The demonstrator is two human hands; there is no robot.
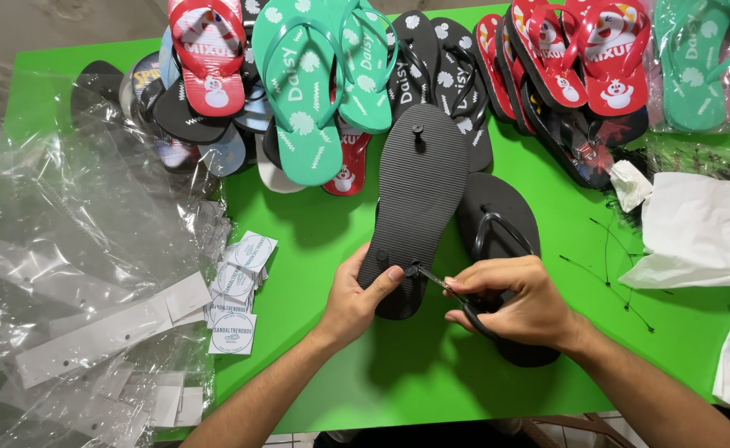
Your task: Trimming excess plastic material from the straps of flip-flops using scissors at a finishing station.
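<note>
Head view had you working over the green table [298, 332], with the black flip-flop [419, 199] turned sole-up and lying just left of its mate [497, 217], overlapping it a bit. Your left hand [355, 299] was curled around the heel end, thumb pressed on the ribbed sole. Your right hand [518, 300] was closed around a small pair of scissors [456, 297], tips poking at the strap plug by the heel edge.

My take on handling: that sole looked like light foam rubber, bendy along its length, not fragile. The ribbed underside probably gives decent grip, so pinching the heel edge like you did seemed the right spot; grab it mid-sole and I'd guess it flexes away from the blades.

The pile of colourful flip-flops [315, 91] sat at the far side, clear plastic bags [75, 249] and round paper tags [236, 290] to your left, white paper [696, 232] to the right.
</note>
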